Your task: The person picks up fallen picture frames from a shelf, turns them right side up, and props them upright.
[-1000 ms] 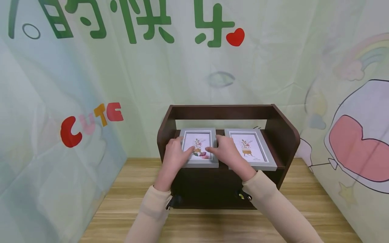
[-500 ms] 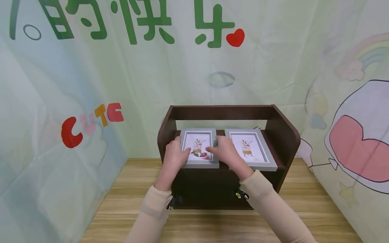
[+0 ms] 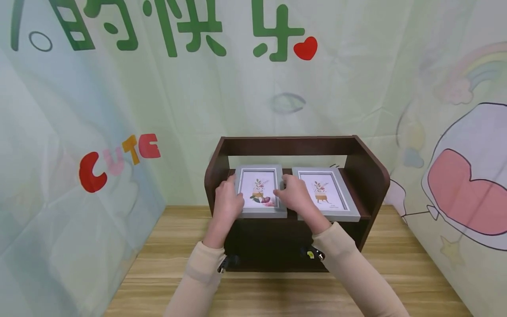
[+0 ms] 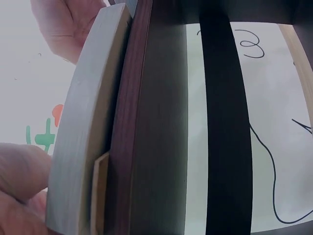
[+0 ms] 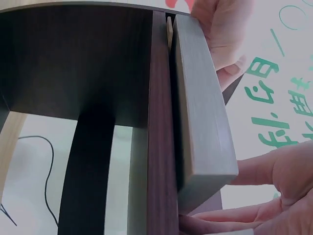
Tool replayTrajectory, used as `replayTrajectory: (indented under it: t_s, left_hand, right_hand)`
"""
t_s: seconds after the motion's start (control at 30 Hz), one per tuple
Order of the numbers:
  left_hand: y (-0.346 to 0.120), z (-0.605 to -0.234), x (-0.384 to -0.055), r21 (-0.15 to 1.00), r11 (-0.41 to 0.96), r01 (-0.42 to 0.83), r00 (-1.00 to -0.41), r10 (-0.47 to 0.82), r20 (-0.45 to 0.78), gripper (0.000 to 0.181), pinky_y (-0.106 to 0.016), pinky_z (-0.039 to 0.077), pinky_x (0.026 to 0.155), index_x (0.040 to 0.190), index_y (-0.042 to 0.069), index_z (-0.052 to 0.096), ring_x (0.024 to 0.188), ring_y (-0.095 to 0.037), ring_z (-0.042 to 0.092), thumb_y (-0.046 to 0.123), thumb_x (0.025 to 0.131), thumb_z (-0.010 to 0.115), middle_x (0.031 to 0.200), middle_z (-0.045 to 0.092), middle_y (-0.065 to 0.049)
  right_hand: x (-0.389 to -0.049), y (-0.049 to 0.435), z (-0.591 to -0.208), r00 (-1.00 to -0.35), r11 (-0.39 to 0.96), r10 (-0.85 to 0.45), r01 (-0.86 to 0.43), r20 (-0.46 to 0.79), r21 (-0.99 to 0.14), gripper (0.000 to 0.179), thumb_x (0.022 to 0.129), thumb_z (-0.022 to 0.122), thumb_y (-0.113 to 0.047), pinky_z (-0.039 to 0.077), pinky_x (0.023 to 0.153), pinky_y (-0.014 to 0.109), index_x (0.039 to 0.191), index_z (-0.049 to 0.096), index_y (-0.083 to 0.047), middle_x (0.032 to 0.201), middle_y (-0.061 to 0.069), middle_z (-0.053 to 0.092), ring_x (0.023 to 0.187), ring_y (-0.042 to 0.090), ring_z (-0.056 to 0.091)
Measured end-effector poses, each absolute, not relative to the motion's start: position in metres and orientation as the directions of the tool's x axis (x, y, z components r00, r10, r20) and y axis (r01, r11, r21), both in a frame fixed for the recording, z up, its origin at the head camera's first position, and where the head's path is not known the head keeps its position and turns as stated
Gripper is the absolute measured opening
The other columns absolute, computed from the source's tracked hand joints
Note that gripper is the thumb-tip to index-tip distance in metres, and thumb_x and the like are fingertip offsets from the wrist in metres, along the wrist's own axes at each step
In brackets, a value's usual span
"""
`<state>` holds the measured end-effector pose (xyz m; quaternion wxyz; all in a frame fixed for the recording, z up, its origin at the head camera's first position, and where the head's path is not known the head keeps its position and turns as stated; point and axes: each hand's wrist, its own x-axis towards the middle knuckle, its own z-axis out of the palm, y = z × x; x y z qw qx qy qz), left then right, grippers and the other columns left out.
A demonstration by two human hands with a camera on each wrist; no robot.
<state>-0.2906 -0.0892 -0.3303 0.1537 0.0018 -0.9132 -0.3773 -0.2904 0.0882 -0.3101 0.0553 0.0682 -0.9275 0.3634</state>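
Observation:
A grey picture frame [image 3: 260, 213] with a plant print lies face up on the left part of a dark brown shelf [image 3: 364, 187]. My left hand [image 3: 227, 200] grips its left side, thumb at the near left of the frame. On the opposite side my right hand [image 3: 296, 193] holds the right edge, thumb over the border. In the left wrist view, the frame's near edge [image 4: 83, 112] stands close over the shelf board [image 4: 129, 107], with a thin wooden piece [image 4: 100, 191] between them. Fingertips under the frame are partly hidden in the head view.
Another grey picture frame [image 3: 348, 217] lies on the shelf just right of my right hand. The shelf has raised sides and a back rail [image 3: 289, 145]. It stands on a wood-grain table [image 3: 186, 224], with printed cloth [image 3: 336, 88] hanging around it.
The left picture frame has shifted slightly up and to the right with both hands. Both thumbs have drawn back from the print toward the frame's sides. The right frame stays put.

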Motion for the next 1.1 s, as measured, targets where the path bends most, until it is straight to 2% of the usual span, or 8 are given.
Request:
replayTrajectory:
  t_s: [0.17,0.33,0.47,0.53,0.73,0.9,1.1]
  left_hand:
    - [-0.088,-0.330,-0.290,0.711,0.692,0.121,-0.945,-0.139,0.296,0.055,-0.049,0.041,0.104,0.139,0.000,0.044,0.122,-0.038,0.049,0.001,0.087,0.061,0.132,0.050,-0.025]
    - [-0.089,-0.327,-0.287,0.733,0.669,0.127,-0.936,-0.164,0.311,0.055,-0.049,0.040,0.104,0.139,0.002,0.045,0.123,-0.037,0.048,0.002,0.087,0.062,0.132,0.050,-0.024]
    - [-0.088,-0.323,-0.285,0.752,0.647,0.127,-0.934,-0.177,0.310,0.055,-0.049,0.040,0.105,0.139,0.003,0.044,0.124,-0.036,0.047,0.003,0.087,0.062,0.134,0.049,-0.022]
    - [-0.088,-0.321,-0.284,0.758,0.640,0.123,-0.934,-0.183,0.305,0.056,-0.049,0.040,0.105,0.140,0.004,0.042,0.124,-0.036,0.047,0.004,0.088,0.062,0.135,0.048,-0.022]
    - [-0.089,-0.316,-0.280,0.766,0.633,0.109,-0.930,-0.207,0.304,0.057,-0.049,0.040,0.105,0.141,0.006,0.041,0.125,-0.037,0.047,0.008,0.089,0.062,0.136,0.050,-0.020]
    - [-0.090,-0.314,-0.277,0.770,0.624,0.132,-0.923,-0.206,0.325,0.054,-0.048,0.042,0.103,0.141,0.005,0.042,0.124,-0.036,0.050,0.008,0.090,0.060,0.136,0.052,-0.019]
    - [-0.091,-0.314,-0.278,0.788,0.597,0.149,-0.923,-0.202,0.328,0.056,-0.047,0.040,0.105,0.143,0.006,0.039,0.127,-0.035,0.047,0.008,0.091,0.058,0.141,0.048,-0.017]
  right_hand:
    - [-0.292,0.092,-0.310,-0.979,0.691,-0.052,-0.178,0.198,-0.701,0.040,0.086,0.064,-0.008,0.051,0.084,0.040,0.124,0.056,0.005,0.113,0.021,0.064,0.097,0.028,0.058]
    - [-0.293,0.096,-0.310,-0.971,0.668,-0.029,-0.195,0.237,-0.718,0.045,0.084,0.064,-0.005,0.050,0.092,0.041,0.126,0.054,0.007,0.123,0.022,0.061,0.111,0.030,0.059]
    - [-0.294,0.100,-0.310,-0.965,0.668,-0.008,-0.201,0.263,-0.717,0.040,0.082,0.067,-0.005,0.051,0.086,0.041,0.120,0.058,0.005,0.119,0.021,0.063,0.104,0.031,0.061]
    - [-0.294,0.101,-0.308,-0.966,0.655,-0.005,-0.200,0.260,-0.729,0.043,0.082,0.068,-0.005,0.052,0.086,0.041,0.123,0.057,0.005,0.120,0.020,0.063,0.103,0.030,0.061]
    - [-0.292,0.103,-0.305,-0.974,0.579,-0.006,-0.188,0.226,-0.793,0.054,0.083,0.068,-0.005,0.052,0.091,0.041,0.133,0.049,0.005,0.129,0.020,0.058,0.113,0.032,0.060]
    - [-0.293,0.104,-0.304,-0.975,0.521,-0.005,-0.193,0.223,-0.832,0.058,0.083,0.069,-0.003,0.051,0.093,0.041,0.135,0.046,0.007,0.128,0.022,0.058,0.114,0.032,0.060]
    - [-0.293,0.105,-0.302,-0.976,0.476,0.003,-0.192,0.220,-0.858,0.057,0.083,0.068,-0.001,0.052,0.092,0.041,0.136,0.047,0.005,0.127,0.021,0.059,0.114,0.032,0.060]
